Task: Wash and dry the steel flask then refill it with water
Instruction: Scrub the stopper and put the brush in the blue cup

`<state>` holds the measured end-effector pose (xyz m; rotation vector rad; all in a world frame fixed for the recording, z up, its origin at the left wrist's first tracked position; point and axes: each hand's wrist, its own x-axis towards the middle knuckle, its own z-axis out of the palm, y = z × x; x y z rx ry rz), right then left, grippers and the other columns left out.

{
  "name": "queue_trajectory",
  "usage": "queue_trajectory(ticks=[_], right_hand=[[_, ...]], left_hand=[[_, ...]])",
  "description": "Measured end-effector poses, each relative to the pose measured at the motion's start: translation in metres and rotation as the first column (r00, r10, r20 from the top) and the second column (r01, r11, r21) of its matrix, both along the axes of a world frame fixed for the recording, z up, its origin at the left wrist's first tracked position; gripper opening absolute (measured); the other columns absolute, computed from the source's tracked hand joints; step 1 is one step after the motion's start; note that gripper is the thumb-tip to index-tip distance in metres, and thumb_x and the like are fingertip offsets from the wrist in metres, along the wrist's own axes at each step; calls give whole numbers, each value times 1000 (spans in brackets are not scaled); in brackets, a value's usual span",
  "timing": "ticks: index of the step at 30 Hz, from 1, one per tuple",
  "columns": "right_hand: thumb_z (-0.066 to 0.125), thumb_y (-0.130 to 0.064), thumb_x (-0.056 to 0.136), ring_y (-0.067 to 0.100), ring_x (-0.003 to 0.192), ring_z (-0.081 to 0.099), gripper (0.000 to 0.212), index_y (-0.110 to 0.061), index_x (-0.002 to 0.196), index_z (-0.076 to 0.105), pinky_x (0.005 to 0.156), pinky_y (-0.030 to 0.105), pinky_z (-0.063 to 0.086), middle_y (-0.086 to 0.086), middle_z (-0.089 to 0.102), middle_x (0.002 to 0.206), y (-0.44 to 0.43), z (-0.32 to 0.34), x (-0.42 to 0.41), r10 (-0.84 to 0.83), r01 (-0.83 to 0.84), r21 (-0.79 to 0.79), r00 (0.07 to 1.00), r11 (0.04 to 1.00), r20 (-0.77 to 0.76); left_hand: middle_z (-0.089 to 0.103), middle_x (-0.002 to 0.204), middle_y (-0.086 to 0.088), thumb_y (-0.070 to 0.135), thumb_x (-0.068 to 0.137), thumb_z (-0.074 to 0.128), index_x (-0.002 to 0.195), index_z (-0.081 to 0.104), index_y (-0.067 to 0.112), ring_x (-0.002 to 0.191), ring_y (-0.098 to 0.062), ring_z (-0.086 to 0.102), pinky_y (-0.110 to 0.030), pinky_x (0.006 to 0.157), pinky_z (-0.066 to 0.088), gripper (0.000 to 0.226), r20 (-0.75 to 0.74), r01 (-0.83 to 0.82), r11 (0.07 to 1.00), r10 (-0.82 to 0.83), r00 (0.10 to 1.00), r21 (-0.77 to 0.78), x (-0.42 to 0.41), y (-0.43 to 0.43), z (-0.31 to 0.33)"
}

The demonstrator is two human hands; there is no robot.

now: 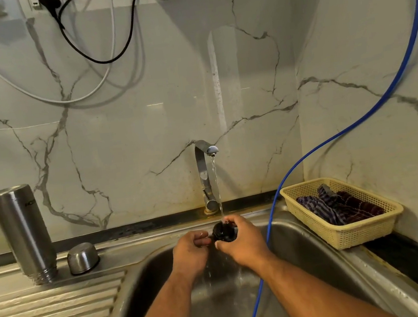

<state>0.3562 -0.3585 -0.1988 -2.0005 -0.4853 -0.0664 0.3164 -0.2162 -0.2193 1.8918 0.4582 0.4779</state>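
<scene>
Squarely below the tap (205, 174), clasped black stopper (223, 233) in right grip (243, 243), pinched its side with left grip (191, 252). Stood steel flask (23, 233) inverted, well left of tap.

Steel drainboard (50, 312): inverted flask (23, 230); mouth-down steel cup (82, 258) beside it; cream basket (355, 232) at right

Steel flask (22, 230): brushed metal. Cap (82, 258): same. Sink (307, 246): dull, wet steel. Basket (345, 233): woven plastic. Wall (134, 141): glossy marble.

Left hand (189, 251), right hand (243, 244): both bare; forearms bare to bottom frame edge, lightly haired
</scene>
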Motion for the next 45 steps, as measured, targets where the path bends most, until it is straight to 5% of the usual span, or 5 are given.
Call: queue_trajectory(ticks=[15,26,32,41,45], right_hand=[[80,-44,85,10,88,68,37,-25,111,62,67,23,57,-7,69,102,-17,-11,2,113,-142,-92,957,986,-268],[43,-67,99,20,53,55,68,-5,99,72,57,30,51,5,58,59,-14,2,5,235,121,447,714,886,-660],[44,-71,96,18,60,63,70,-8,106,71,60,30,53,8,71,70,-11,-8,5,221,59,358,689,932,-690],[81,2,79,25,107,67,48,-21,115,59,88,37,61,7,66,119,-11,-15,12,258,-40,433,851,901,-458],[80,3,76,19,111,64,52,-32,111,62,92,35,60,0,66,118,-6,-21,18,151,-51,269,917,962,-368]], left_hand=[[70,101,4,4,96,60,106,66,24,97,-8,65,-17,75,48,23,-13,-24,998,25,1000,64,0,-4,-2],[71,102,5,2,99,55,113,66,22,100,-9,66,-34,98,55,27,-8,-18,1000,18,1000,17,-2,-9,6],[69,105,7,6,101,53,118,64,23,98,-9,65,-26,88,55,27,86,-63,997,58,995,46,-3,-16,11],[61,134,7,39,106,44,119,62,43,126,-17,54,-48,112,42,22,297,18,996,11,955,-92,-4,-20,37],[40,159,2,86,86,29,149,43,41,145,-24,37,-57,120,28,79,235,71,987,-36,971,-141,3,-27,45]])
